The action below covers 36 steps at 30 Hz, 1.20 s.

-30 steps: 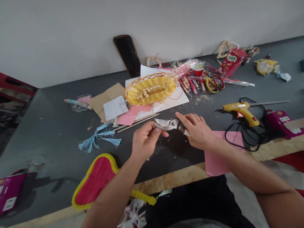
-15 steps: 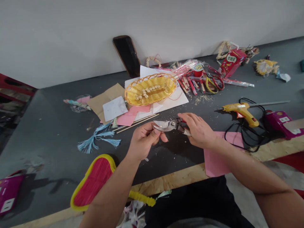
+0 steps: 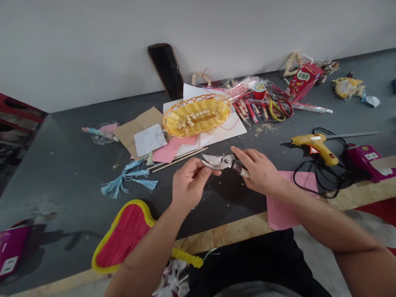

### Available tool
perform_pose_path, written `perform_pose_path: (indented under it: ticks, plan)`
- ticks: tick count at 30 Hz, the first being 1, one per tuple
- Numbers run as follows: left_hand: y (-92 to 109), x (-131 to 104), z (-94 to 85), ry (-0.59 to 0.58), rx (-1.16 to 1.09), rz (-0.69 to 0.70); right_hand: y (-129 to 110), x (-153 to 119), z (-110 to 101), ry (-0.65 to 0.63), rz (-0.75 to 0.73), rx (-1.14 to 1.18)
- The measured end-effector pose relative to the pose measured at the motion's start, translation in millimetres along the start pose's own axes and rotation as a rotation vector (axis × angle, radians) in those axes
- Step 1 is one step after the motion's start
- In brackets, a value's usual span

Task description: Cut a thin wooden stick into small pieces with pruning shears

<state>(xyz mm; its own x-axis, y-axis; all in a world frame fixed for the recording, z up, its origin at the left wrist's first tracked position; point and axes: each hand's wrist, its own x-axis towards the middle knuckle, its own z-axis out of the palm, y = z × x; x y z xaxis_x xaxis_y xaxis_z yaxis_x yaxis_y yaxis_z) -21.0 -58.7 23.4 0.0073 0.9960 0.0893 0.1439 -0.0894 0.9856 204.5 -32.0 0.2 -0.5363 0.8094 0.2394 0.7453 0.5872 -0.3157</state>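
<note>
With pale pieces in the wicker basket, cutting appears partial: before it, my right fingers clasp gaping secateurs; left fingers pinch something indistinct.

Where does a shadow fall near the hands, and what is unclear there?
Head view: a soft shadow darkens the flat grey tabletop below the silver metal pruning shears; head view: too small to tell whether the bare left hand pinches anything.

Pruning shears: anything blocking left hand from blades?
Nothing visible: the left hand sits at the blade end of the pruning shears, the right hand holding their handles. Whether the left pinches something tiny is unclear.
</note>
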Motion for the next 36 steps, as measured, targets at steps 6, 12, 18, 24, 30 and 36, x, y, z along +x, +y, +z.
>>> perform_pose_path:
  ticks: [6, 12, 18, 24, 30, 36]
  plan:
    - [3.0, 1.2, 0.0, -0.02, 0.014, -0.043, -2.2, -1.5, -1.2, -0.03, 0.043, -0.045]
    - [5.8, 1.2, -1.6, 0.005, 0.05, -0.057, -2.5, 3.2, -4.7, -0.091, 0.056, -0.073]
    - [6.3, 8.2, -3.7, -0.193, -0.283, -0.195, 3.2, 3.4, -10.5, -0.127, -0.037, -0.079]
    - [10.0, 11.3, -2.5, -0.191, -0.334, -0.253, 5.4, 3.5, -6.8, -0.142, -0.023, -0.054]
    - [11.6, 11.0, -2.9, -0.194, -0.364, -0.274, 0.6, 1.8, -4.2, -0.12, 0.008, -0.027]
    - [7.4, 10.4, -2.1, -0.132, -0.261, -0.234, -5.4, 0.8, -10.0, -0.131, 0.08, -0.089]
